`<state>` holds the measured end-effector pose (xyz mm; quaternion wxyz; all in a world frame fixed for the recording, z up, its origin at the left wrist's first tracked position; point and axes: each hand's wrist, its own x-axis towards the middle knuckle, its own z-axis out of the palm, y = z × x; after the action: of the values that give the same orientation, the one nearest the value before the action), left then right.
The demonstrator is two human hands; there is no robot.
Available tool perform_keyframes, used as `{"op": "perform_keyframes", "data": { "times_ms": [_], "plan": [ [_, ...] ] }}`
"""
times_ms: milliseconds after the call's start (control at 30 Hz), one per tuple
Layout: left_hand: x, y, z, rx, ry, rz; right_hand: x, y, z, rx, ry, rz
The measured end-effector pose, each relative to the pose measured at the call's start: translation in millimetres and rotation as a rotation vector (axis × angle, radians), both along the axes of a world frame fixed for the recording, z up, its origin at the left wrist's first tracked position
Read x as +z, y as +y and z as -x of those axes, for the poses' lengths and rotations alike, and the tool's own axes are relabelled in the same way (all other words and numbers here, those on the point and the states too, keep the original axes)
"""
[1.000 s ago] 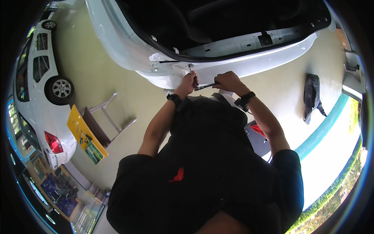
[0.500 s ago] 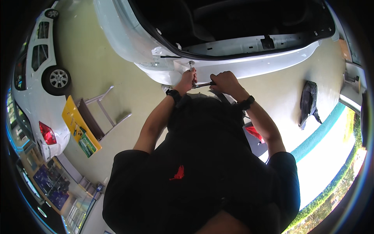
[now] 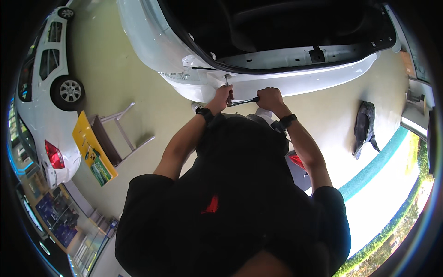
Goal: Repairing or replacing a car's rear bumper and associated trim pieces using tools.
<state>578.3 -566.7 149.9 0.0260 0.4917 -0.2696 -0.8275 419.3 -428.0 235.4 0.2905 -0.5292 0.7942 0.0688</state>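
Both my hands work at the rear bumper [image 3: 314, 78] of a white car with its boot open. My left hand [image 3: 222, 97] grips the head end of a metal ratchet wrench [image 3: 242, 101], just below a bolt spot [image 3: 226, 78] on the bumper's top edge. My right hand [image 3: 270, 98] is closed around the wrench's handle end. Each wrist carries a dark watch or band. My black shirt hides everything below my forearms.
Another white car [image 3: 44, 99] stands at the left. A yellow sign board on a metal step frame [image 3: 99, 145] sits on the pale floor beside it. A dark cloth [image 3: 364, 127] lies on the floor at the right, near a teal strip. A red-and-grey object [image 3: 297, 164] lies by my right arm.
My view has shifted a little; the car and my hands sit slightly higher and more centred. Both hands stay on the wrench at the bumper.
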Motion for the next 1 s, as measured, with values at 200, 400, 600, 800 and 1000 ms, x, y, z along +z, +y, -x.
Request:
{"op": "perform_keyframes", "data": {
  "times_ms": [200,400,600,800,1000],
  "plan": [
    [16,10,-3,-0.09,-0.039,-0.133,24,-6,-2,0.114,0.075,0.132],
    [5,11,4,-0.092,-0.102,-0.092,-41,9,15,0.037,0.04,0.022],
    [22,14,-10,-0.05,-0.063,-0.072,-38,11,-3,-0.039,-0.067,-0.027],
    [14,5,-14,-0.036,-0.03,-0.126,42,-13,-10,0.187,0.072,0.153],
    [23,20,4,-0.028,-0.025,0.069,-2,-1,19,0.103,0.039,0.124]
  ]
}}
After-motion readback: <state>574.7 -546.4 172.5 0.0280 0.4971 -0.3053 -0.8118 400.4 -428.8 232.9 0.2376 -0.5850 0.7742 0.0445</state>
